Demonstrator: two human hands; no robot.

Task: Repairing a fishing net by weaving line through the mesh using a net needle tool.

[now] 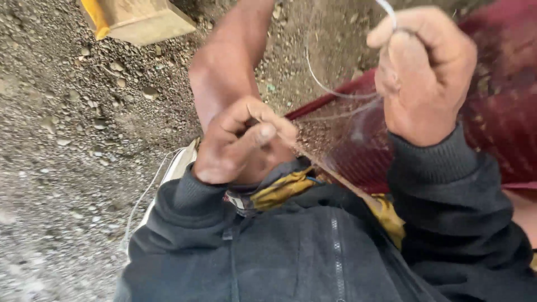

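Observation:
My left hand [240,142] is closed in a pinch, thumb against forefinger, on the edge of a fine see-through net [341,140]. My right hand [425,72] is a fist, held higher and to the right, gripping a thin white line [324,84]. The line loops down from the fist and runs along the net's edge. The net stretches between the two hands over a dark red surface [503,117]. Both wrists wear dark sleeves.
Gravel ground [72,112] lies to the left. A yellow-edged wooden block [137,19] sits at the top left. A bare limb [229,61] rises behind my left hand. A thin white cord [142,198] trails over the gravel beside a pale object [179,165].

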